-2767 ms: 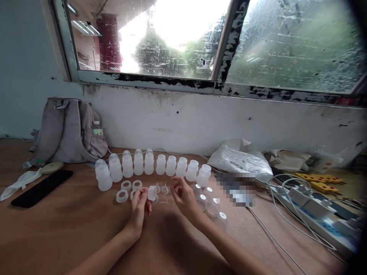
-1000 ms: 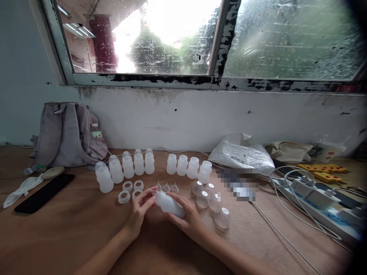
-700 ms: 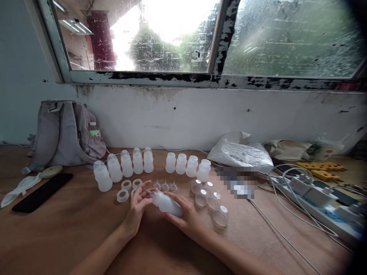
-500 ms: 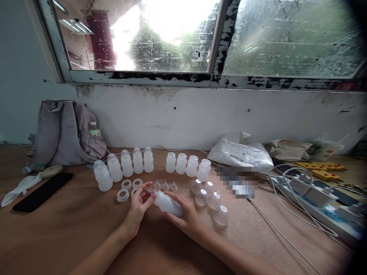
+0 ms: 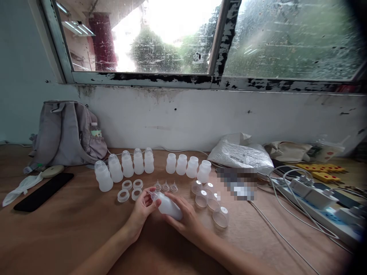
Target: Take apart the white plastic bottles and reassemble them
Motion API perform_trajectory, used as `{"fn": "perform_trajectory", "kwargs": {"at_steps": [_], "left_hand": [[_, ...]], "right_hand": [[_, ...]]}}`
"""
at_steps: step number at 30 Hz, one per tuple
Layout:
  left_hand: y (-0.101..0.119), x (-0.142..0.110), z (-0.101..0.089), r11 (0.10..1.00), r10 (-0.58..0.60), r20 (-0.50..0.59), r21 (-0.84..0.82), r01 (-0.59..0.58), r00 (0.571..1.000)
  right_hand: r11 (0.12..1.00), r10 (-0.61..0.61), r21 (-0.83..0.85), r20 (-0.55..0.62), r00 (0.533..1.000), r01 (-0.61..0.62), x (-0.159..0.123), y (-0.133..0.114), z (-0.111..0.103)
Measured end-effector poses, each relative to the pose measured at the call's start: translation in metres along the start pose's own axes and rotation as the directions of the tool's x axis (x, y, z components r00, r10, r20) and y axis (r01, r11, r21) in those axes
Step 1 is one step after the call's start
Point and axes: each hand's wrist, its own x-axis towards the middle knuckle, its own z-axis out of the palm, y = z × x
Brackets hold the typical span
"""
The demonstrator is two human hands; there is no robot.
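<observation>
My right hand (image 5: pixel 186 217) grips a small frosted white bottle (image 5: pixel 169 206), tilted with its neck toward the left. My left hand (image 5: pixel 143 209) is closed around the nipple ring at that neck (image 5: pixel 153 196). Behind them stand several capped bottles (image 5: pixel 126 164) on the left and several uncapped bottles (image 5: pixel 187 167) on the right. Three loose rings (image 5: pixel 129 190), three clear nipples (image 5: pixel 165 186) and several clear dome caps (image 5: pixel 210 202) lie on the brown table (image 5: pixel 69 225).
A grey backpack (image 5: pixel 65 133) leans on the wall at the left, with a black phone (image 5: pixel 43 191) and a white cloth (image 5: pixel 21 188) before it. A white bag (image 5: pixel 241 154), power strips (image 5: pixel 312 196) and cables (image 5: pixel 283 236) crowd the right side.
My right hand took one uncapped bottle from the row, leaving a gap, and brought it to the ring and nipple in my left hand. Since then my left fingers have shifted around the neck.
</observation>
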Motion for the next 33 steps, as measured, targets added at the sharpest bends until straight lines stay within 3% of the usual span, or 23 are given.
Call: {"fn": "perform_trajectory", "kwargs": {"at_steps": [2, 4, 7, 10, 13, 16, 19, 21, 23, 26, 30, 33], "left_hand": [[0.001, -0.002, 0.001, 1.000, -0.021, 0.022, 0.016, 0.020, 1.000], [0.005, -0.004, 0.002, 1.000, -0.015, 0.063, -0.025, 0.017, 0.998], [0.009, -0.006, 0.001, 0.993, -0.016, 0.130, -0.113, 0.031, 0.991], [0.009, -0.005, 0.000, 0.986, -0.034, 0.150, -0.154, 0.057, 0.988], [0.004, -0.006, 0.002, 0.979, -0.069, 0.147, -0.182, 0.096, 0.987], [0.001, -0.012, 0.007, 0.971, -0.142, 0.146, -0.172, 0.167, 0.979], [0.000, -0.021, 0.016, 0.984, -0.154, 0.033, -0.090, 0.156, 0.988], [-0.001, -0.026, 0.021, 0.990, -0.134, -0.070, -0.063, 0.130, 0.988], [-0.002, -0.030, 0.024, 0.991, -0.125, -0.141, -0.070, 0.116, 0.982], [-0.004, -0.033, 0.025, 0.990, -0.128, -0.186, -0.087, 0.113, 0.974], [-0.003, -0.035, 0.025, 0.986, -0.160, -0.207, -0.077, 0.147, 0.965], [0.002, -0.037, 0.026, 0.985, -0.171, -0.185, -0.070, 0.160, 0.968]], "right_hand": [[0.991, 0.066, 0.116, 0.040, 0.997, -0.070, 0.001, -0.006, -0.001], [0.928, 0.177, 0.308, 0.125, 0.976, -0.208, 0.002, -0.014, -0.003], [0.713, 0.301, 0.562, 0.295, 0.907, -0.419, 0.003, -0.026, -0.004], [0.564, 0.372, 0.634, 0.376, 0.848, -0.529, 0.002, -0.031, -0.001], [0.615, 0.444, 0.593, 0.285, 0.850, -0.520, -0.001, -0.031, 0.007], [0.725, 0.414, 0.509, 0.218, 0.884, -0.465, -0.005, -0.034, 0.013], [0.781, 0.372, 0.459, 0.203, 0.906, -0.424, -0.012, -0.043, 0.018], [0.768, 0.385, 0.480, 0.183, 0.905, -0.424, -0.016, -0.049, 0.021], [0.700, 0.418, 0.547, 0.209, 0.884, -0.460, -0.018, -0.053, 0.025], [0.544, 0.472, 0.617, 0.336, 0.815, -0.569, -0.019, -0.055, 0.028], [0.343, 0.483, 0.631, 0.517, 0.706, -0.696, -0.015, -0.054, 0.027], [0.248, 0.453, 0.640, 0.587, 0.671, -0.727, -0.012, -0.054, 0.026]]}}
